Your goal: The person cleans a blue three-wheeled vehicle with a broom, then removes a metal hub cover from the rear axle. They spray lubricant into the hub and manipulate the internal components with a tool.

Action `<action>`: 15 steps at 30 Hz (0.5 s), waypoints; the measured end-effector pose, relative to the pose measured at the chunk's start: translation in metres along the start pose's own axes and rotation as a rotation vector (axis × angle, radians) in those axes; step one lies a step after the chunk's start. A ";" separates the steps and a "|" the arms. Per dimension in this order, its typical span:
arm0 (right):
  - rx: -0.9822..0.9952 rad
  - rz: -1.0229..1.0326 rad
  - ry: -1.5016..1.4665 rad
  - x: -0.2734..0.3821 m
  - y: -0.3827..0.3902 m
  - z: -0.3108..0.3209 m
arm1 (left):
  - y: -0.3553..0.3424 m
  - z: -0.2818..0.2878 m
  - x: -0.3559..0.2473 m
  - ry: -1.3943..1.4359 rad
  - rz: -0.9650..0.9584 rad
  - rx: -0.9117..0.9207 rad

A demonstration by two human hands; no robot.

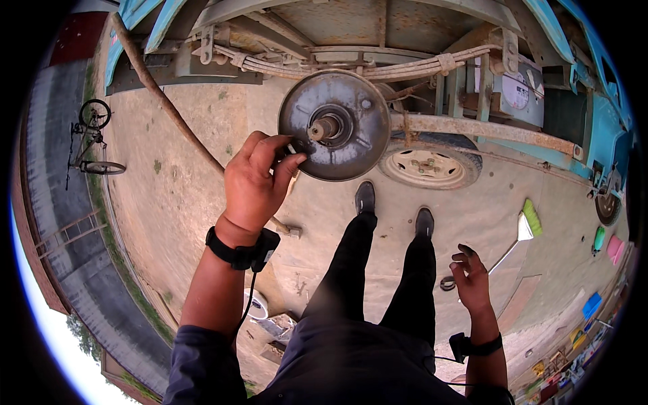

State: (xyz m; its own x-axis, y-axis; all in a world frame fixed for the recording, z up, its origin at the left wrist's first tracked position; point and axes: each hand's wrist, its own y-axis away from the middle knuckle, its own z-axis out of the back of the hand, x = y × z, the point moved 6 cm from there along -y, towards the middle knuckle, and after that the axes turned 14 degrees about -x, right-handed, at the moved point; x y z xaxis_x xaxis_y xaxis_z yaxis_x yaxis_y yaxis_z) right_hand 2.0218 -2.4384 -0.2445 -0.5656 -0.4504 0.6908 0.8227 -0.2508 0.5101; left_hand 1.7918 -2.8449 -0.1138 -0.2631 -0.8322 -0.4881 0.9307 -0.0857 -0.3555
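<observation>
A dark round metal brake backing plate [360,145] sits on a rusty axle stub [325,128] at the upper middle, beneath the vehicle's body. My left hand [260,182] reaches up to the plate's lower left rim, thumb and fingers closed together there around something small and dark that I cannot make out. My right hand [472,283] hangs low at the right, away from the plate, fingers loosely bent and apart with nothing visible in them.
A rusty leaf spring [418,66] and beam [499,131] cross above a detached wheel [425,165] on the concrete. A long wooden pole [169,101] slants at left, near a bicycle [94,138]. A green broom [530,219] and pink bucket [614,248] are at right.
</observation>
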 end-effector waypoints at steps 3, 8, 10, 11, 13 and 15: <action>0.006 -0.001 -0.008 -0.001 -0.001 -0.003 | 0.001 0.002 0.002 0.001 0.014 0.001; 0.006 -0.038 -0.042 0.002 -0.001 -0.010 | -0.001 0.000 -0.003 0.030 0.054 0.037; 0.003 -0.027 -0.034 0.006 -0.001 -0.011 | -0.002 -0.001 -0.005 0.036 -0.018 0.036; 0.003 -0.020 -0.035 0.006 -0.001 -0.012 | -0.003 0.000 -0.006 0.035 -0.054 0.037; 0.001 -0.008 -0.036 0.008 -0.002 -0.012 | -0.004 0.002 -0.008 0.041 -0.091 0.047; 0.006 -0.009 -0.025 0.008 -0.002 -0.013 | -0.005 0.002 -0.007 0.047 -0.119 0.057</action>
State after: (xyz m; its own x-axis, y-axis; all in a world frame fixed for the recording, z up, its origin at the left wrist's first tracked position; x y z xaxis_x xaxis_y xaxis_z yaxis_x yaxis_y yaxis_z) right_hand 2.0158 -2.4525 -0.2464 -0.5744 -0.4265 0.6987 0.8172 -0.2495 0.5196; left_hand 1.7891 -2.8404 -0.1067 -0.3831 -0.7878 -0.4823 0.9047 -0.2146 -0.3680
